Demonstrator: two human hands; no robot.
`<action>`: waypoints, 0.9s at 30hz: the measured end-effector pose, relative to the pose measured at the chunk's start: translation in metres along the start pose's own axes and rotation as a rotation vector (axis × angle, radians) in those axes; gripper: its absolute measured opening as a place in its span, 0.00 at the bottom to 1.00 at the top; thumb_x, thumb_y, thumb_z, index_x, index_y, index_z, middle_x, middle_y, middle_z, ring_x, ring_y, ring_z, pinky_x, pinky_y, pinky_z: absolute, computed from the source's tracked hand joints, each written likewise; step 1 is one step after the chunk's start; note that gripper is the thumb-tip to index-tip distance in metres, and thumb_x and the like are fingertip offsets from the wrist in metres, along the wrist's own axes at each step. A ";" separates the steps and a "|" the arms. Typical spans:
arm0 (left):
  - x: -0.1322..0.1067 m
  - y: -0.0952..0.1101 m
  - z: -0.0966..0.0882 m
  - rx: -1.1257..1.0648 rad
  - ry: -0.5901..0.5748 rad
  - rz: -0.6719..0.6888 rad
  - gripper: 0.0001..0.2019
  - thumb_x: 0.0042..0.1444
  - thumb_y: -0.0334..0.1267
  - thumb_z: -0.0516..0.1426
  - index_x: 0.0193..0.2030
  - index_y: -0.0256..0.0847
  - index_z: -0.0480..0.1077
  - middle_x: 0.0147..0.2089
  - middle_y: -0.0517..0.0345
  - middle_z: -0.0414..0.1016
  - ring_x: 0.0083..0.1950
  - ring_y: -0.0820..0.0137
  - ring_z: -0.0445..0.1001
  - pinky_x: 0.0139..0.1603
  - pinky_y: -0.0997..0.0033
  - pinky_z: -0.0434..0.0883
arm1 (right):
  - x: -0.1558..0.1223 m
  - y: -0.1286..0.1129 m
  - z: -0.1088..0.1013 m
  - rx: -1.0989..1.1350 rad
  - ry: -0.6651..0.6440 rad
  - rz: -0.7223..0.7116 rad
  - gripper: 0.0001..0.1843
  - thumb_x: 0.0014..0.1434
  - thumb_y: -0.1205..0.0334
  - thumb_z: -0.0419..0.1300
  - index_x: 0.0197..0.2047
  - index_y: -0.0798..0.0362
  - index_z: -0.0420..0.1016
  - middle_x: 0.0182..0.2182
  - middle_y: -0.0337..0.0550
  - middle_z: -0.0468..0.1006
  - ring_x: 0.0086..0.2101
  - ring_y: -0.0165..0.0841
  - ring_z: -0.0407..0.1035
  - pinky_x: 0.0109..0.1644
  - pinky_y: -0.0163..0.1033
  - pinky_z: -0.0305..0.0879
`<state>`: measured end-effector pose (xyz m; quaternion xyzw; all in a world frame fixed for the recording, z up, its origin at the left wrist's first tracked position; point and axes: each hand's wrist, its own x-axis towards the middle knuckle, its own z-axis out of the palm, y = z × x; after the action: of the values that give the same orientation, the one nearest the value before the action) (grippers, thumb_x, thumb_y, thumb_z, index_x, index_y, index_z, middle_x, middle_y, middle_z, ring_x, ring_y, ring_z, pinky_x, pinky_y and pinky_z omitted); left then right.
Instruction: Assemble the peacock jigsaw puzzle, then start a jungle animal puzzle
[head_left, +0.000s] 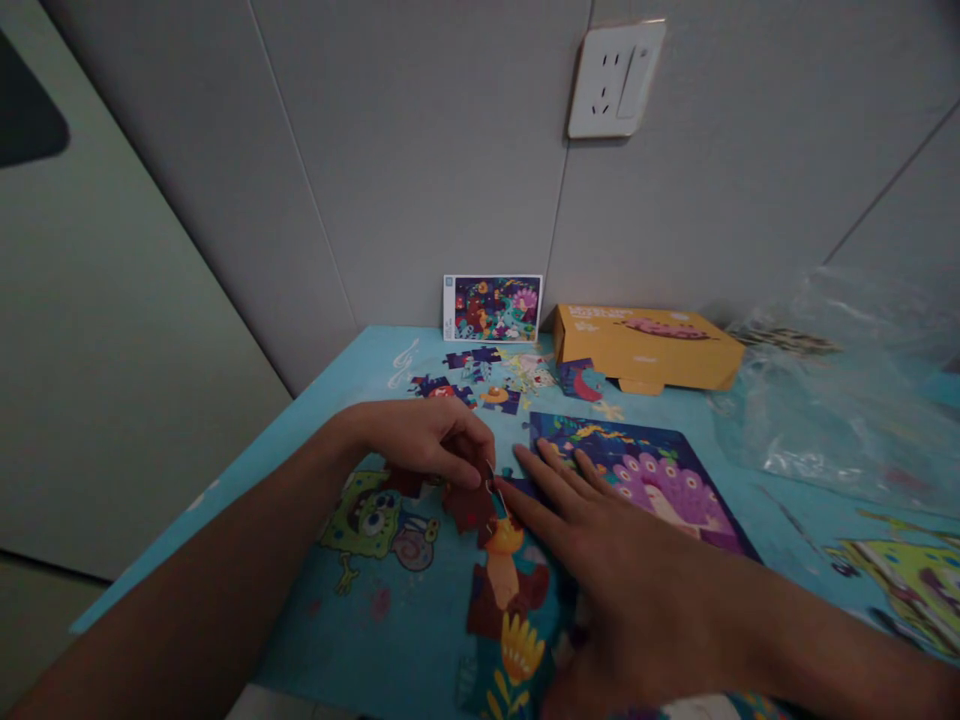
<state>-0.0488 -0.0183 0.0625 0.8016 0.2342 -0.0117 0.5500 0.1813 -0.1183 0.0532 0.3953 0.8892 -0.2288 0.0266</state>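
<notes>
A partly joined jigsaw (637, 475) with a purple peacock lies on the blue cartoon tablecloth (360, 390). A joined strip of pieces (504, 590) with a flower runs toward me at its left. My left hand (427, 440) is curled, pinching a dark red piece (469, 505) at the strip's top. My right hand (600, 545) lies flat with its fingers stretched out, pressing on the joined pieces, its forefinger tip next to the pinched piece.
Loose pieces (472, 380) are scattered behind the hands. A reference picture card (493, 308) leans on the wall. A yellow puzzle box (645, 347) lies at the back, a crumpled clear plastic bag (840, 400) to the right. A wall socket (615, 78) is above.
</notes>
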 end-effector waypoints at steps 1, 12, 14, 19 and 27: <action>0.000 0.000 0.000 0.017 -0.015 0.000 0.07 0.56 0.36 0.61 0.41 0.38 0.75 0.33 0.56 0.79 0.30 0.74 0.75 0.31 0.78 0.69 | -0.002 -0.004 0.000 0.005 -0.018 -0.015 0.68 0.37 0.39 0.69 0.72 0.56 0.40 0.70 0.61 0.35 0.66 0.62 0.27 0.66 0.68 0.34; 0.001 0.008 0.004 0.093 -0.102 0.005 0.09 0.52 0.37 0.64 0.41 0.42 0.80 0.36 0.58 0.81 0.34 0.73 0.76 0.36 0.78 0.70 | -0.002 -0.003 0.000 0.061 -0.021 -0.103 0.70 0.37 0.45 0.70 0.72 0.63 0.36 0.69 0.63 0.34 0.67 0.59 0.30 0.68 0.66 0.31; 0.003 0.007 0.006 0.117 -0.111 0.024 0.11 0.51 0.38 0.64 0.43 0.43 0.79 0.36 0.58 0.81 0.35 0.73 0.75 0.35 0.78 0.69 | -0.001 0.001 0.001 0.068 -0.027 -0.121 0.74 0.34 0.43 0.71 0.72 0.63 0.34 0.69 0.64 0.33 0.67 0.60 0.30 0.68 0.66 0.31; 0.000 0.008 0.000 0.255 0.037 -0.094 0.16 0.46 0.43 0.67 0.42 0.41 0.77 0.29 0.62 0.75 0.27 0.76 0.69 0.28 0.79 0.64 | 0.000 0.012 -0.001 0.084 -0.034 -0.166 0.75 0.37 0.38 0.69 0.71 0.63 0.28 0.69 0.63 0.32 0.67 0.59 0.27 0.68 0.66 0.28; -0.007 0.016 -0.002 0.426 0.058 -0.296 0.18 0.42 0.45 0.68 0.38 0.39 0.75 0.27 0.65 0.70 0.27 0.75 0.68 0.27 0.78 0.62 | 0.004 0.018 -0.003 0.090 -0.013 -0.203 0.72 0.39 0.32 0.67 0.72 0.59 0.31 0.70 0.60 0.33 0.67 0.57 0.29 0.68 0.64 0.24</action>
<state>-0.0488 -0.0232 0.0796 0.8563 0.3569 -0.1179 0.3541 0.1920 -0.1040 0.0481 0.3025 0.9133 -0.2727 -0.0085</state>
